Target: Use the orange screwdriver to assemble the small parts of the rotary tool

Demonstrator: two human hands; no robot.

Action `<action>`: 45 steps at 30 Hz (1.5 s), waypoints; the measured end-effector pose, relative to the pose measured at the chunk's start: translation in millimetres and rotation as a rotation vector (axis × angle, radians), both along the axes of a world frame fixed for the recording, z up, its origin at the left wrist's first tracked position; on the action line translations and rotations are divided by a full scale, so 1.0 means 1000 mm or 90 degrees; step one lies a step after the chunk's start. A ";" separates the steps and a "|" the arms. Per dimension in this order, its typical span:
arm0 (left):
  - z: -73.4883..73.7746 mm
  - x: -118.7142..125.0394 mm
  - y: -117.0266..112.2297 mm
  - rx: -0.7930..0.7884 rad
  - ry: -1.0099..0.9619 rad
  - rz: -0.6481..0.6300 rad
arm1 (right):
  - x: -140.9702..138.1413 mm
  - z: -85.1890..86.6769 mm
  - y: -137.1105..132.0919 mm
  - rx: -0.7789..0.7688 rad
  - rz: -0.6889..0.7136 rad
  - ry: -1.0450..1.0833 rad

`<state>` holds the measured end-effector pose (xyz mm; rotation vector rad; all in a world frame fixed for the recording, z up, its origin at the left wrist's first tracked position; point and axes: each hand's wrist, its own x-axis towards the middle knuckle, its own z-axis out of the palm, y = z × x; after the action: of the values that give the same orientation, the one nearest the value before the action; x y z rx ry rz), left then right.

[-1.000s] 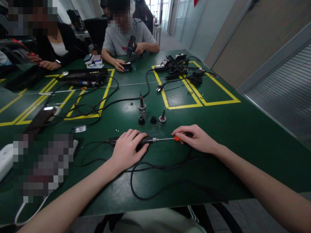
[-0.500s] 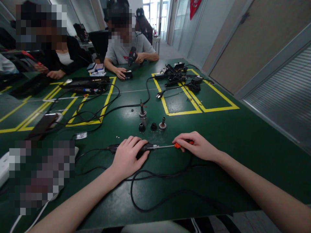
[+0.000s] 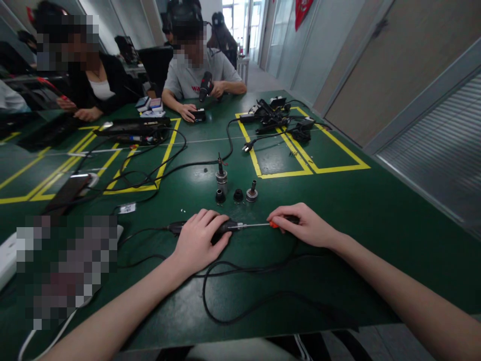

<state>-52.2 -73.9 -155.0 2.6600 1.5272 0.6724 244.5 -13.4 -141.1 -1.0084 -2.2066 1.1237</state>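
My left hand (image 3: 201, 238) is wrapped over a black corded power tool (image 3: 227, 227) lying on the green table, pressing it down. My right hand (image 3: 300, 224) grips the orange and black handle of a screwdriver (image 3: 259, 225). Its thin metal shaft points left and meets the tool's metal-looking right end; whether the tip sits in a screw I cannot make out. Beyond the hands stand a metal motor part with a shaft (image 3: 221, 176), a smaller round metal part (image 3: 252, 192), and two black caps, one (image 3: 220, 196) to the left of the other (image 3: 238, 195).
A black cable (image 3: 240, 321) loops in front of my hands. At left are a dark phone-like slab (image 3: 69, 193) and a white power strip (image 3: 9, 255). Black tools and cords (image 3: 270, 115) lie in yellow-taped areas. Across the table, a person holds a drill (image 3: 205, 86).
The screwdriver's handle looks turned, with less orange showing behind the fingers. My hands stay in nearly the same place, and the view has shifted slightly.
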 end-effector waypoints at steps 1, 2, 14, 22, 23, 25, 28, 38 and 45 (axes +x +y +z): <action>0.000 0.000 0.000 0.000 -0.002 0.001 | 0.000 0.000 0.000 0.002 0.004 -0.007; 0.000 0.000 0.000 0.000 -0.004 0.003 | 0.000 0.000 0.000 0.000 0.005 -0.009; 0.000 0.001 0.000 0.008 -0.046 -0.001 | 0.002 -0.005 0.001 0.049 -0.002 0.022; -0.002 0.002 0.001 0.021 -0.066 -0.011 | 0.002 -0.004 0.001 -0.004 -0.009 -0.003; -0.002 0.001 0.001 0.025 -0.070 -0.015 | 0.002 -0.004 0.000 -0.011 -0.013 0.007; -0.003 0.000 0.002 0.032 -0.078 -0.023 | 0.003 -0.004 0.000 -0.029 -0.020 0.035; -0.006 -0.004 0.004 0.043 -0.092 -0.034 | 0.003 -0.003 0.000 -0.044 -0.049 0.081; -0.008 -0.008 0.006 0.069 -0.090 -0.059 | 0.000 -0.004 0.001 -0.071 -0.122 0.047; -0.009 -0.007 0.005 0.068 -0.084 -0.056 | -0.002 -0.005 0.002 -0.140 -0.152 0.107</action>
<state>-58.9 -68.6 -163.6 2.6763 1.3711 0.9276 242.9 -11.1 -146.0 -1.1845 -1.8063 1.3072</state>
